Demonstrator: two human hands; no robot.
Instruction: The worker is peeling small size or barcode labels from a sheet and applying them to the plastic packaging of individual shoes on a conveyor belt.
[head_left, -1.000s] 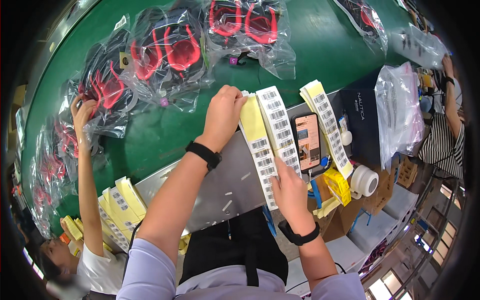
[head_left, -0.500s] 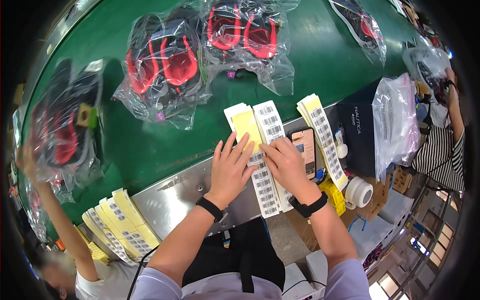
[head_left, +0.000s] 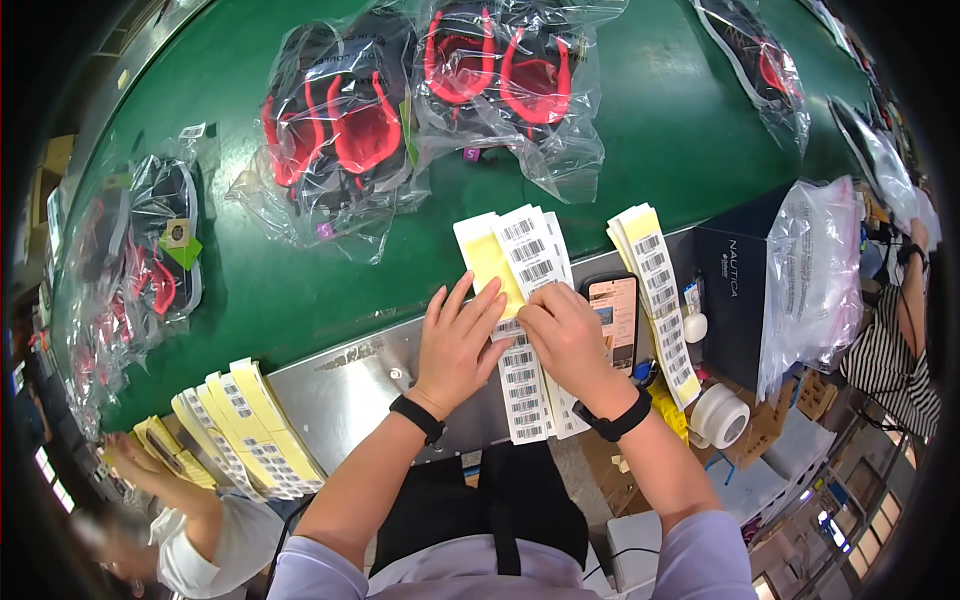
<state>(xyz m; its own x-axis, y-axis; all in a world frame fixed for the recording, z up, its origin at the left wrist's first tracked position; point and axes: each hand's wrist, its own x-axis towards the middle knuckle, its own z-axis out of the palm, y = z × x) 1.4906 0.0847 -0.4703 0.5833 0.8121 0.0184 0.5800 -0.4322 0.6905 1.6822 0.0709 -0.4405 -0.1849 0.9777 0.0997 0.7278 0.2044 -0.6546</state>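
My left hand (head_left: 458, 350) lies with fingers spread on a strip of barcode stickers (head_left: 524, 390), pressing beside its peeled yellow backing (head_left: 487, 262). Bunched fingertips of my right hand (head_left: 565, 335) pinch the strip near the end of that backing; what exactly sits between them is partly hidden. Above my right hand, a white sticker strip (head_left: 532, 250) with printed barcodes slants up over part of the yellow one. Right of that hand lies a phone (head_left: 612, 315) with a lit screen. Beyond it is another yellow-backed barcode strip (head_left: 660, 290).
Bagged black-and-red shoes (head_left: 345, 130) lie on the green table (head_left: 640, 90). Label stacks (head_left: 250, 420) rest along the metal edge (head_left: 345, 395) at left, near a co-worker's hand (head_left: 135, 455). A dark box (head_left: 740, 270) with plastic bags (head_left: 815, 270) and a white roll (head_left: 720, 415) stand at right.
The white barcode strip's upper end has swung left over the yellow backing. At left, a co-worker's hand has left the bagged shoes and come down to the label stacks. The view has shifted slightly.
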